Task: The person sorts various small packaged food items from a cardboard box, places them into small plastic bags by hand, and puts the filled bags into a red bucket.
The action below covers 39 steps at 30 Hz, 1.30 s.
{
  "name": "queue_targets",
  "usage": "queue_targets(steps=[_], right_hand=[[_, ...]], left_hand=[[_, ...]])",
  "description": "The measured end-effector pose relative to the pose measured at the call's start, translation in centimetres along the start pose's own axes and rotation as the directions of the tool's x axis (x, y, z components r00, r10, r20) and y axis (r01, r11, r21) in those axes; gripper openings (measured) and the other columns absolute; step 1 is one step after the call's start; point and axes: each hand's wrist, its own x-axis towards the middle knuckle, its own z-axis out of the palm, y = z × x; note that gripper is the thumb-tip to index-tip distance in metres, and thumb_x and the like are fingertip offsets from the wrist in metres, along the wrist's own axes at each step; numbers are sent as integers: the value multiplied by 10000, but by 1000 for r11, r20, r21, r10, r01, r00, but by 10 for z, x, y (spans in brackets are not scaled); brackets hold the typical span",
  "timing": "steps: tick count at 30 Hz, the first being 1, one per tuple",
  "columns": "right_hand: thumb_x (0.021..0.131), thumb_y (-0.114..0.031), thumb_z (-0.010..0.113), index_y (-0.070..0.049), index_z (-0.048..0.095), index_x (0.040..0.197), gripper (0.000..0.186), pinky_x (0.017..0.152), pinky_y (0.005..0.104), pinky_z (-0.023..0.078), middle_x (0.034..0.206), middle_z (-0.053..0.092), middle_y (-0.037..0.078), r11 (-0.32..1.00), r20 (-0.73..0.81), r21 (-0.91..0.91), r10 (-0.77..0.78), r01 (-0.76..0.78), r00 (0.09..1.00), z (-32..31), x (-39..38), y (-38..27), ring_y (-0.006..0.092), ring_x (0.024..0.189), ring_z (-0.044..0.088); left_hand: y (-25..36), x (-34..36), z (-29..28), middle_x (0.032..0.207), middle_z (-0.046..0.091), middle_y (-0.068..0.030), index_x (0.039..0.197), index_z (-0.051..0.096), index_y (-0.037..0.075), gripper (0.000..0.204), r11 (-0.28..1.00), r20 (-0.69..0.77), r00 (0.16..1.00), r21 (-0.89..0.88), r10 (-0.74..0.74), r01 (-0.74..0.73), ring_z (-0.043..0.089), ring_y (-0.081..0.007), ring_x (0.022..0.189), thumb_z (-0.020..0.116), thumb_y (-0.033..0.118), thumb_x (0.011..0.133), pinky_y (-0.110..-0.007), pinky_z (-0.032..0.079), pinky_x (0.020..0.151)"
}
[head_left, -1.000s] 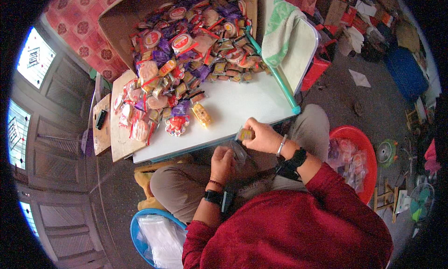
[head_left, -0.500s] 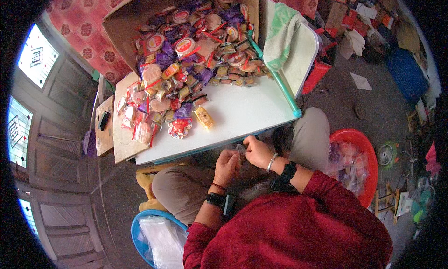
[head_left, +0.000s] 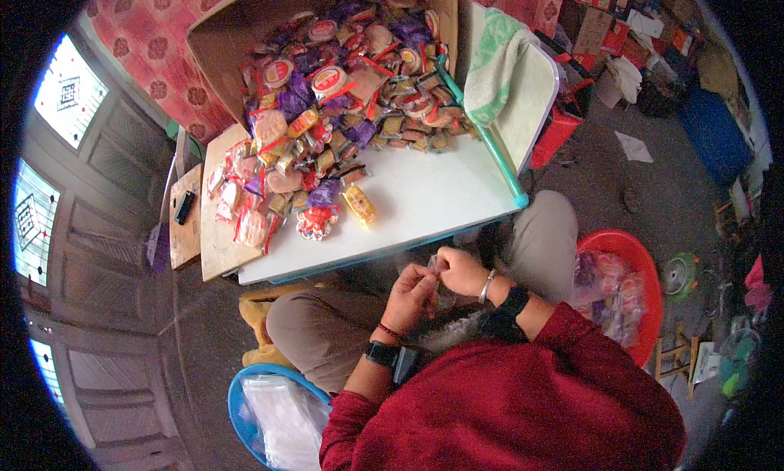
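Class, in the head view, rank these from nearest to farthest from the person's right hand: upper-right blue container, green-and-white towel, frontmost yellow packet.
From the right hand:
1. Yellow packet: forward and left, on the white tabletop.
2. Towel: farther forward, over the pale panel.
3. Blue container: far off to the right.

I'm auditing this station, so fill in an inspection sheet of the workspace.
Surface: white tabletop; packets heaped across its far left side
Job's things: packets spilling from a cardboard box; blue tub with clear bags; red tub with wrapped goods
Clutter: towel draped over a white panel; green pole along the tabletop's right edge
Grip: left fingers and right fingers close together at clear plastic; hold partly hidden
Cables: nothing seen clearly
Surroundings: doors at left; fan at right; white paper on the floor
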Motion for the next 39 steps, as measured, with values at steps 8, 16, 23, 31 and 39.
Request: queue_targets(steps=[8,16,23,31,39], right_hand=[[803,-31,567,-56,472,726,125,595,219,415,701,501,-24,933,226,210,245,-293,943,-50,2,-10,58,645,469],[786,-82,584,-40,492,792,101,629,270,464,788,601,64,514,317,777,177,-363,932,-53,-3,-8,142,684,577],[842,-80,507,36,532,979,181,804,347,502,937,616,137,394,315,839,214,-376,925,-55,-5,24,216,873,619],[827,-124,606,-9,535,1046,257,781,326,500,969,586,78,388,381,765,369,-513,848,-50,-7,-7,185,862,597],[809,-130,620,-22,559,960,196,714,295,506,870,585,54,583,302,672,348,-457,888,-42,-10,25,162,829,586]], left_hand=[[-21,5,-23,936,554,-45,1029,501,18,272,988,-474,875,-55,99,-141,510,-115,815,530,249,888,-267,449,702],[-5,4,-12,1130,568,-70,1176,484,84,478,794,128,942,-510,-310,331,553,-209,1004,320,465,938,-368,430,885],[-5,4,-20,1163,550,-66,1186,480,68,424,912,127,969,-331,-212,243,526,-219,1037,343,386,942,-366,398,933],[13,-6,-13,1151,546,-78,1183,476,29,333,879,29,989,-455,-144,141,538,-216,1026,480,202,898,-373,436,907],[-1,1,-22,1127,555,-85,1159,481,16,311,895,-35,996,-442,-87,63,557,-201,986,478,192,903,-363,481,836]])
